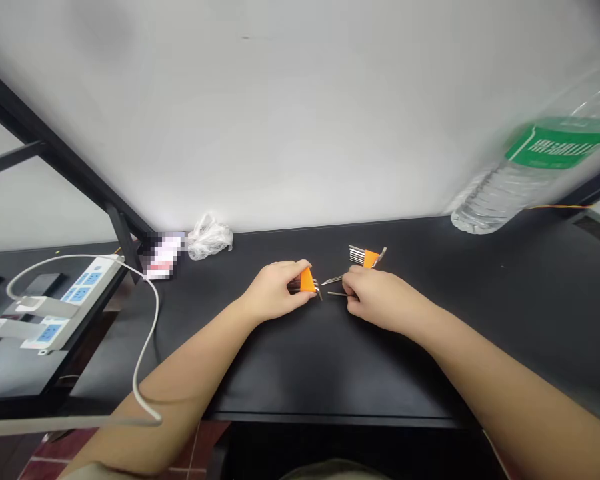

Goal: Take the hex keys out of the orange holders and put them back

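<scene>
My left hand (275,292) is closed around an orange holder (307,280) with several metal hex keys in it, resting on the black table (300,360). My right hand (375,297) sits just to the right, fingers pinched on loose thin metal hex keys (336,287) that point toward the left hand. Behind the right hand lies a second orange holder (370,257) with several hex keys sticking out to the left; neither hand touches it.
A clear water bottle with a green label (535,173) stands at the back right. A crumpled plastic bag (209,237) lies against the white wall. On the left, a white power strip (65,303) and a white cable (147,333) hang over the table's edge.
</scene>
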### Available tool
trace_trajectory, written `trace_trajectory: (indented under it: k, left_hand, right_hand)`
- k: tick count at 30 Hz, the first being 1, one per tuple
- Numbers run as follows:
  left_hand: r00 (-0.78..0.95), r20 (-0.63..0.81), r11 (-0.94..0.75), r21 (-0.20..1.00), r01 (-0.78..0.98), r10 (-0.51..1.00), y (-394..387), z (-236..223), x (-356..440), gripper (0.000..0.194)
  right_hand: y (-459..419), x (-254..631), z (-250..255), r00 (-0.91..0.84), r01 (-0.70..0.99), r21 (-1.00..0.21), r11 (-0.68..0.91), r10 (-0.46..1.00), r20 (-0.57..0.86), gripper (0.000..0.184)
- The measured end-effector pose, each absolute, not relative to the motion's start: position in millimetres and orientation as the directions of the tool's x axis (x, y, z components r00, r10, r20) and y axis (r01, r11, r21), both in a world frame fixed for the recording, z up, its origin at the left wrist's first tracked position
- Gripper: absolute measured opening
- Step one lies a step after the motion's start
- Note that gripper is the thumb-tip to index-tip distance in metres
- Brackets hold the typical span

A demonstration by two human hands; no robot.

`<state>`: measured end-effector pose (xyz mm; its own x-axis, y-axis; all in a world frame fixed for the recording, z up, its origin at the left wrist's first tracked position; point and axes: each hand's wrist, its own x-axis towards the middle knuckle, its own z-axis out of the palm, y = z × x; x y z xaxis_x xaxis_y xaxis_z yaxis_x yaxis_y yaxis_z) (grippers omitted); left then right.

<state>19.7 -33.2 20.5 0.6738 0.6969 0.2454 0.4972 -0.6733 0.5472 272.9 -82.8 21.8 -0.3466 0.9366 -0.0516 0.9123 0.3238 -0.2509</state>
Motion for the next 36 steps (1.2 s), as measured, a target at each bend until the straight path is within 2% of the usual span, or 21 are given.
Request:
trace_trajectory:
  k: [4,7,13,19,23,25,30,32,36]
  left_hand:
    - [0.686,0.223,-0.67,0.552,0.497,0.692,-34.9,22.9,20.3,0.032]
    - [0.705,0.219,-0.682,0.551,0.481,0.674,-36.5,23.7,21.3,0.031]
    - [0.718,0.234,-0.705,0.531,0.47,0.655,-39.2,25.0,22.8,0.032]
    - [0.724,0.227,-0.709,0.523,0.474,0.651,-39.4,25.2,22.6,0.03]
    - [0.736,0.223,-0.73,0.479,0.488,0.639,-39.8,24.0,23.7,0.032]
    - [0.743,0.226,-0.744,0.449,0.495,0.631,-40.5,23.9,24.8,0.031]
    - [0.761,0.273,-0.788,0.406,0.463,0.589,-41.3,24.3,27.3,0.031]
    - [0.758,0.28,-0.789,0.399,0.467,0.59,-40.1,23.6,27.0,0.031]
    - [0.75,0.265,-0.78,0.38,0.497,0.607,-35.5,19.7,24.9,0.036]
  right_hand:
    - [-79.6,279.0,26.7,-0.423,0.794,-0.454,0.405,0.904,0.066,0.011]
    - [-78.8,280.6,27.9,-0.454,0.687,-0.54,0.487,0.867,0.204,0.01]
    - [-81.4,276.0,26.0,-0.476,0.636,-0.52,0.57,0.82,0.317,0.012]
    - [-79.4,279.9,25.0,-0.495,0.626,-0.495,0.602,0.798,0.343,0.015]
    - [-84.0,276.0,21.8,-0.508,0.633,-0.453,0.628,0.778,0.369,0.02]
    - [-87.0,270.3,20.0,-0.517,0.602,-0.472,0.644,0.765,0.384,0.022]
    - [-83.5,254.9,25.4,-0.493,0.478,-0.643,0.598,0.789,0.367,0.019]
    - [-86.1,252.3,37.3,-0.457,0.414,-0.694,0.589,0.794,0.402,0.016]
    - [-142.6,261.3,67.5,-0.458,0.063,-0.84,0.538,0.764,0.455,0.025]
